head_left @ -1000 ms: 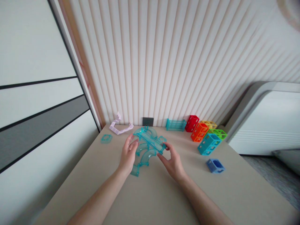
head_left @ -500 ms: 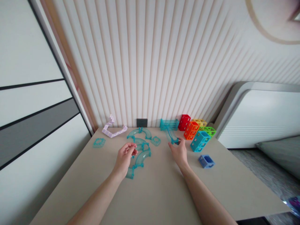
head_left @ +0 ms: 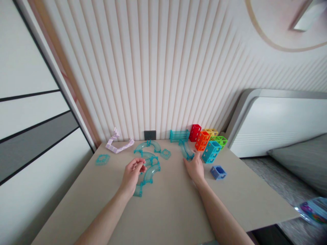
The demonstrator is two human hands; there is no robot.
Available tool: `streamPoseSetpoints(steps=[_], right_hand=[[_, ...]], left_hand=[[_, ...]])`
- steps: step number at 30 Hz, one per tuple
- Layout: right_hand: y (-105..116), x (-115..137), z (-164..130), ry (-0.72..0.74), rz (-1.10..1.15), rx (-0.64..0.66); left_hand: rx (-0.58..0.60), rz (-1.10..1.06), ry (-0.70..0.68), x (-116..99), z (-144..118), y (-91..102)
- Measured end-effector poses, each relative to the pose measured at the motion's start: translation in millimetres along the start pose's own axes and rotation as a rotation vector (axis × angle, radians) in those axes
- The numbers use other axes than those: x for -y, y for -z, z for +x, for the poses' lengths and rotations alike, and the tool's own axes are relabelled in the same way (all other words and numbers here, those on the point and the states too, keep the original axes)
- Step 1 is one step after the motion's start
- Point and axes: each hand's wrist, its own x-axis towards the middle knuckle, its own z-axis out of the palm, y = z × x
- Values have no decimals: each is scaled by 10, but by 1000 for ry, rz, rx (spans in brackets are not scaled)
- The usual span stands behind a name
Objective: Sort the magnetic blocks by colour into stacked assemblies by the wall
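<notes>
My left hand (head_left: 132, 173) hovers above the left side of a winding run of clear teal track pieces (head_left: 151, 173); its fingers are curled in and the thumb meets them, with nothing showing between. At the near end of a separate clear teal track piece (head_left: 185, 149), my right hand (head_left: 194, 166) has thumb and fingers on either side of it. That piece lies on the table, its far end close to a teal railed piece (head_left: 179, 135) by the wall. A small teal square plate with a round opening (head_left: 166, 154) rests between the run and my right hand.
Red (head_left: 195, 132), orange (head_left: 202, 141), yellow (head_left: 211, 132), green (head_left: 220, 141) and teal (head_left: 211, 151) block towers stand right. Nearer is a blue hollow block (head_left: 218, 172). A lilac angular chain (head_left: 119, 147) and another teal plate (head_left: 102, 159) lie left.
My right hand has lowered the track piece from in front of the railed piece onto the table. My left hand stays in the same pose. The view has turned slightly right.
</notes>
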Motion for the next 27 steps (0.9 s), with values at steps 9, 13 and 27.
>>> streamPoseSetpoints(steps=[9, 13, 27], right_hand=[[4, 69, -27, 196, -326, -20], [-5, -4, 34, 221, -369, -31], [-24, 74, 35, 390, -586, -3]], left_hand=[[23, 8, 12, 36, 3, 17], [37, 12, 20, 51, 4, 16], [72, -4, 48, 44, -27, -16]])
